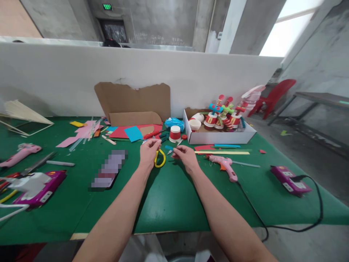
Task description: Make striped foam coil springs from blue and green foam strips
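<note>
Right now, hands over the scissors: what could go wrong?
1. The yellow-handled scissors lie between the left hand and right hand; a nick is possible.
2. The pink glue gun lies beside the right forearm; its cord hangs off the table edge and could snag.

green table (169, 203) carries yellow scissors (160, 159), pink glue gun (225, 165), white box (218, 136), perhaps paper scraps (81, 133).

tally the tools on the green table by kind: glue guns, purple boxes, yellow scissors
Pink glue guns: 2, one at the left edge, one right of the right hand
Purple boxes: 2, one on the left, one on the right with a black cable
Yellow-handled scissors: 1, between the left hand and the right hand
Total: 5
</note>
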`<state>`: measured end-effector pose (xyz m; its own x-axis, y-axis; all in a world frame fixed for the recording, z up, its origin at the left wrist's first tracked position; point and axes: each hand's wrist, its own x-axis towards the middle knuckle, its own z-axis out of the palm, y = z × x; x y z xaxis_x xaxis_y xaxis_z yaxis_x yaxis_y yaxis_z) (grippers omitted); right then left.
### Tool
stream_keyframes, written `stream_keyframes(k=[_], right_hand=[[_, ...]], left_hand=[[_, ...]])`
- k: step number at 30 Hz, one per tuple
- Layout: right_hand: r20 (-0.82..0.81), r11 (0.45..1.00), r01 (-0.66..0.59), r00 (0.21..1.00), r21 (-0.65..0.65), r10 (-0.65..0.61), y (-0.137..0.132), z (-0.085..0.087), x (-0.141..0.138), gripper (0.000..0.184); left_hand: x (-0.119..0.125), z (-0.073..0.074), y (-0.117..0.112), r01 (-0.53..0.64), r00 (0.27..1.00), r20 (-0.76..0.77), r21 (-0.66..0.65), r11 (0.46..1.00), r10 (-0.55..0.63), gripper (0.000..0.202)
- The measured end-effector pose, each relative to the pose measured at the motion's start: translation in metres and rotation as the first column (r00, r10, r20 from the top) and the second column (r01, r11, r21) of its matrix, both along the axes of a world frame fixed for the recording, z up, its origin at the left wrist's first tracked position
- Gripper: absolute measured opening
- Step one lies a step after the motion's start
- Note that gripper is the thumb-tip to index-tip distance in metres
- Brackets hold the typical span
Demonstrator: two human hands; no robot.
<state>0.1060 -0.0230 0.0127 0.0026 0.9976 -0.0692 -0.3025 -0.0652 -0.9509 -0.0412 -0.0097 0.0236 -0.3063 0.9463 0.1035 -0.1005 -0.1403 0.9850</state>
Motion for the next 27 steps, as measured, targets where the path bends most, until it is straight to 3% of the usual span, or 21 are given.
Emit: stream_keyframes(k=[4,8,11,20,27], right_hand=[[-0.207,0.997,0.040,0.977,-0.067,-0.053,0.002,0.004,0.002,0.025],[-0.223,0.995,0.070,0.971,-0.076,-0.086,0.002,0.003,0.001,0.026],[-0.221,0.995,0.075,0.971,-0.072,-0.089,0.000,0.002,-0.002,0.027],[-0.248,0.996,0.012,0.968,-0.088,-0.034,-0.004,0.003,-0.007,0.027],[-0.101,0.998,0.054,0.993,-0.039,-0.057,-0.001,0.002,-0.003,0.029]], left_hand=[[0.004,-0.004,-0.001,0.115,0.993,0.022,-0.038,0.993,-0.114,0.034],[0.012,-0.004,-0.005,0.273,0.959,-0.051,-0.079,0.959,-0.278,0.035],[0.016,-0.002,-0.009,0.325,0.940,-0.071,-0.105,0.940,-0.333,0.034],[0.020,0.000,-0.011,0.323,0.943,-0.050,-0.098,0.941,-0.329,0.031],[0.018,-0.002,-0.010,0.310,0.939,-0.123,-0.088,0.946,-0.320,0.026]])
